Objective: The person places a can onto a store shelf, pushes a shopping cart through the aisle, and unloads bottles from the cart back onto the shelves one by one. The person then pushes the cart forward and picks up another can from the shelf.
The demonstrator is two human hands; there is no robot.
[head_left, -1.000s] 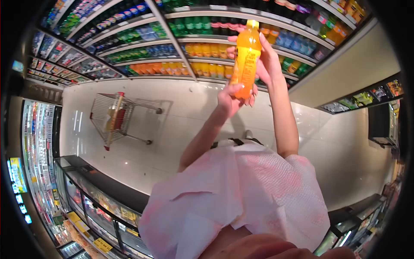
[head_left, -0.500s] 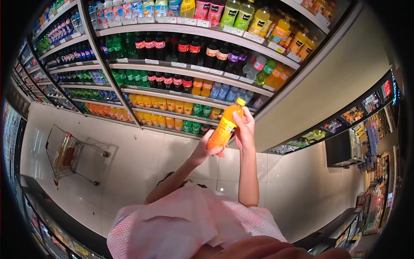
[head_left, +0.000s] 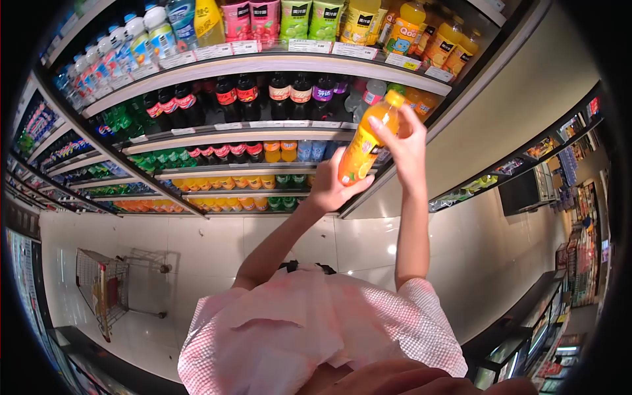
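Observation:
An orange juice bottle (head_left: 370, 139) with a yellow cap is held tilted in front of the drinks shelves, its cap end up and to the right. My left hand (head_left: 330, 186) is closed around its lower end. Higher up, my right hand (head_left: 407, 141) grips the bottle near its shoulder, thumb across the front. Part of the label, with a picture of orange fruit, shows between the two hands. Behind the bottle, cola bottles (head_left: 280, 90) and other drinks stand on a shelf.
Above, a shelf edge (head_left: 276, 58) with price tags carries juice bottles (head_left: 326, 18). A shopping cart (head_left: 102, 283) stands on the tiled floor (head_left: 217, 240) at left. A beige panel (head_left: 480, 112) borders the shelves at right. Dark display cases (head_left: 520, 345) are at lower right.
Both hands have raised the orange juice bottle up and to the right. The label has turned to show more of its front. The shelves now appear closer.

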